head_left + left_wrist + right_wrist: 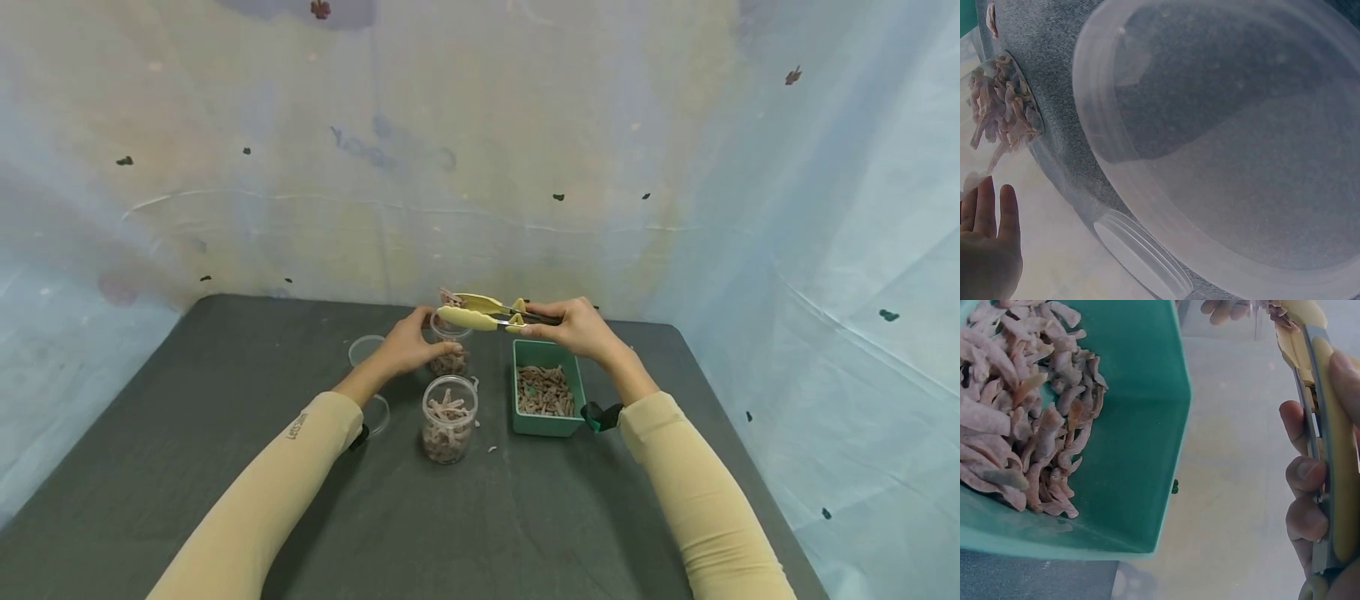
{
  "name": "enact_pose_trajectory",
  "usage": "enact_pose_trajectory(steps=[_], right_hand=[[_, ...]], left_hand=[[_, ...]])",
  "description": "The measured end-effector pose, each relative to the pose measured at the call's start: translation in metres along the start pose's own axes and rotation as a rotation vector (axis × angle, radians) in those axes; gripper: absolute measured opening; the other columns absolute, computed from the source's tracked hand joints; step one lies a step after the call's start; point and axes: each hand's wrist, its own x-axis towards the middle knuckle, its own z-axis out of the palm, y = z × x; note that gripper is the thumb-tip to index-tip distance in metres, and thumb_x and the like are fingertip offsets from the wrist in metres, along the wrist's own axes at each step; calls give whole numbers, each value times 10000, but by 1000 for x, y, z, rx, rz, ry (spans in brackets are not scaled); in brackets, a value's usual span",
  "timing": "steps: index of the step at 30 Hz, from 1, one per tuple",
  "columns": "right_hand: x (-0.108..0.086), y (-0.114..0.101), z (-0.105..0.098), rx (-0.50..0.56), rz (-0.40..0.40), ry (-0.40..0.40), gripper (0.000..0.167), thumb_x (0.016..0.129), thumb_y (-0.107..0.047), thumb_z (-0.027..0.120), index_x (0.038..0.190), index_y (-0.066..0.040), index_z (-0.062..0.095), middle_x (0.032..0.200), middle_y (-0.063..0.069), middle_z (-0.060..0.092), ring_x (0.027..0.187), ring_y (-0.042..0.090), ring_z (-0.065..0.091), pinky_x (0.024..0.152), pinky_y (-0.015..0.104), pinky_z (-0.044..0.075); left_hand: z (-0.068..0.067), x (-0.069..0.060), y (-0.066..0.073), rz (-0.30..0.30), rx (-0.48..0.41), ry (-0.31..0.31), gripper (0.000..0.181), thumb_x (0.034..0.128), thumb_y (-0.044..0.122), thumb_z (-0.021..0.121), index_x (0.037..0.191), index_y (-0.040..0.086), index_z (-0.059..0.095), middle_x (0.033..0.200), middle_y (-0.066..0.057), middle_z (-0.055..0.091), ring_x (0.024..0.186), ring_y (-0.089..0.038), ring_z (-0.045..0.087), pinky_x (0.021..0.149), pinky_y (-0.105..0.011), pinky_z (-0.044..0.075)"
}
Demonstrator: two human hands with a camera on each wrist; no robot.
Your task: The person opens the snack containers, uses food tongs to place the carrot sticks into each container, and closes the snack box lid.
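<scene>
There are 2 jars (446, 442) (450, 362), 2 lids (364, 350) (380, 414), 1 tub (546, 427) and 1 table (225, 400). 2 hands (405, 346) (579, 327), 2 sleeves (270, 479) (697, 492) and 1 pair of tongs (471, 318) also show. The strips (1047, 434) are too jumbled to count.

A dark grey table (510, 525) with rounded far corners carried everything. A green box (546, 427) sat on it, toward the right. Left of the box, a clear jar (447, 446) stood upright, open at the top. A second jar (448, 364) was just beyond that one; whether its base touched the table could not be told. Farther left lay two clear round lids, a far lid (363, 352) and a near lid (380, 415), both partly hidden. A few small scraps (492, 449) lay between the front jar and the box.
</scene>
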Motion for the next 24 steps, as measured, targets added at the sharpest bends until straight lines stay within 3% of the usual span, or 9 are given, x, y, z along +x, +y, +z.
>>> enact_pose_trajectory(steps=[10,18,24], right_hand=[[-3,-1,2,-37,35,-9,511,969,-342,767,1426,-144,652,1285,154,712,420,122,223,496,294,348],[-3,-1,2,-42,8,-18,533,963,-344,772,1430,-121,646,1242,172,728,418,88,209,506,308,344],[-4,0,2,-59,1,-22,551,961,-367,769,1438,-122,638,1091,154,779,412,86,216,498,300,335]], left_hand=[[-1,0,0,-9,15,-6,842,926,505,778,1536,84,378,1513,-202,480,1403,-400,467,1076,-607,449],[-2,1,-2,-4,31,-8,854,930,513,770,1542,73,369,1515,-212,475,1407,-403,461,1082,-606,444],[-1,0,-1,-3,24,-6,871,925,517,773,1550,68,365,1518,-215,476,1402,-405,466,1081,-607,445]])
